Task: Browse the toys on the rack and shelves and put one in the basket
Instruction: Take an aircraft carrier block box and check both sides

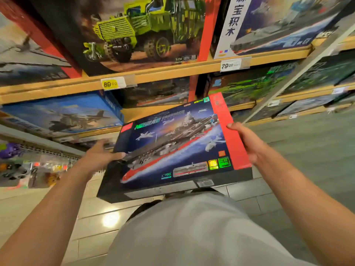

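Between both hands, aircraft-carrier box [172,148] (tilted); left hand [99,156], right hand [247,143]: each grip holding an edge

Single head-worn wide-angle view, tilted forward and down, close on the carrier box [176,144] at centre. Wooden shelves [153,72] fill 10 to 2 o'clock, bowed by lens distortion. Own torso at 6 o'clock.

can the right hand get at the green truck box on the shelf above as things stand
Probably not right now: the right hand grips the red edge of the aircraft carrier box, as does the left hand. Nothing blocks the green truck box.
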